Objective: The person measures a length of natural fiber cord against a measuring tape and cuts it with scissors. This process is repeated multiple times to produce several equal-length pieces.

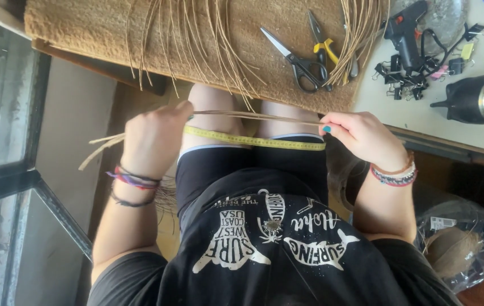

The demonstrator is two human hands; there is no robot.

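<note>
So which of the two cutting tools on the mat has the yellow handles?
The pliers, lying just right of the scissors. Their grips are yellow, while the scissors have black loop handles and longer, spread blades.

You are holding a yellow measuring tape [253, 140] with dark tick marks and pale tan reed strands [259, 117]. Your right hand [361, 136] is showing a teal-painted nail, with pink, white and dark beaded bracelets [395, 174] circling that wrist. Purple, red and black braided bands [131, 184] are wrapping your left wrist below your left hand [154, 136]. You are wearing a black shirt [264, 243] with white lettering and shark shapes. Black-handled scissors [298, 62] and yellow-gripped pliers [324, 48] are lying on a tan woven mat [83, 25].
</note>
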